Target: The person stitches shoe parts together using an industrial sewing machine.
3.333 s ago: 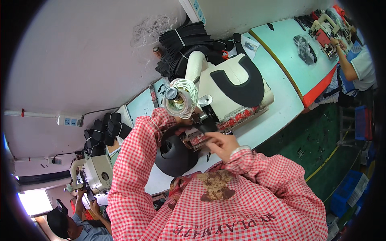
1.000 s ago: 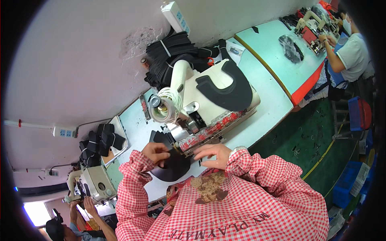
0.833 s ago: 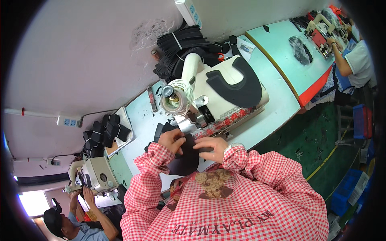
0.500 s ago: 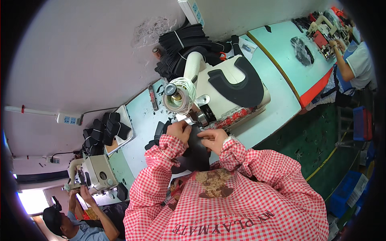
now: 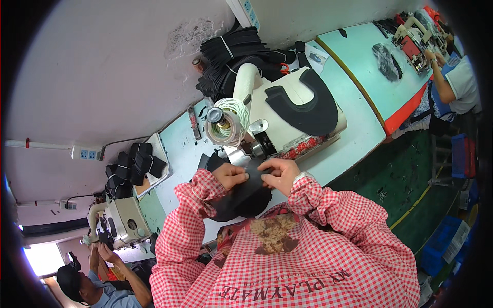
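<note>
In front of me stands a cream-coloured machine (image 5: 328, 123) with a round metal part on its near side. A dark, flat, pliable sheet (image 5: 241, 197) hangs from my hands below that part and drapes over the table edge. At its left side my left hand (image 5: 230, 176) pinches it, thumb pressed to fingers. My right hand (image 5: 281, 174) has its fingers curled onto the upper right edge, close beneath the machine. The sheet's far end is hidden by the machine and fingers. A black U-shaped pad (image 5: 316, 115) lies on the machine top.
A coil of pale cord (image 5: 237, 115) circles the machine's post. Black stacked strips (image 5: 228, 61) lie behind, near orange-handled scissors (image 5: 284, 69). Black bundles (image 5: 134, 164) sit to the left. Two people work nearby: one person (image 5: 110, 287) lower left, another person (image 5: 459, 82) upper right. Blue crates (image 5: 444, 246) stand on the floor.
My left hand has shifted left and downward, and my right hand has moved slightly right. The dark sheet has come lower and to the left, turning a little.
</note>
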`<state>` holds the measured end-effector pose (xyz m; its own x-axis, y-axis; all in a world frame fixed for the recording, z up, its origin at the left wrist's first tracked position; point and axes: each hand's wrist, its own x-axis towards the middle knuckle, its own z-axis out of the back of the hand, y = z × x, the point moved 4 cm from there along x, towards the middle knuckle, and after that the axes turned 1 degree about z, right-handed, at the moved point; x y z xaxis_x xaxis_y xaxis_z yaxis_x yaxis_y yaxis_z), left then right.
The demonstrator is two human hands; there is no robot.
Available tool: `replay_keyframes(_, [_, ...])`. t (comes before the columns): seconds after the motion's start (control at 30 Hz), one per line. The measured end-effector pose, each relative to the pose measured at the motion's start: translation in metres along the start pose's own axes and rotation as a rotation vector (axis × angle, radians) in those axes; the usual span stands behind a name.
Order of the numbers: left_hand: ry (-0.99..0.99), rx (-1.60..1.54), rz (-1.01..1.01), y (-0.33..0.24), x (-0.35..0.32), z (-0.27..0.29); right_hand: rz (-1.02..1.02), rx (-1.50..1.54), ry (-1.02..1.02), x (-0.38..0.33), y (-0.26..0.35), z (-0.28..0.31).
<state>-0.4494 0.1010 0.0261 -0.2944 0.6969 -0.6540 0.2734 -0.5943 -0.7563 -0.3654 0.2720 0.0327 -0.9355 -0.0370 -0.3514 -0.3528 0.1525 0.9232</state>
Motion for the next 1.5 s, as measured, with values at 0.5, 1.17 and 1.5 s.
replay_keyframes(0.5, [-0.167,0.492,0.171,-0.049,0.011,0.049,0.215,-0.372,-0.099,-0.007,-0.004,-0.004])
replay_keyframes(1.17, [-0.178,-0.219,0.155,-0.036,-0.007,-0.008,0.394,-0.708,-0.191,0.017,0.119,0.069])
replay_keyframes(1.5, [-0.325,-0.008,0.267,-0.028,0.000,-0.005,0.131,-0.420,-0.200,-0.040,0.030,0.056])
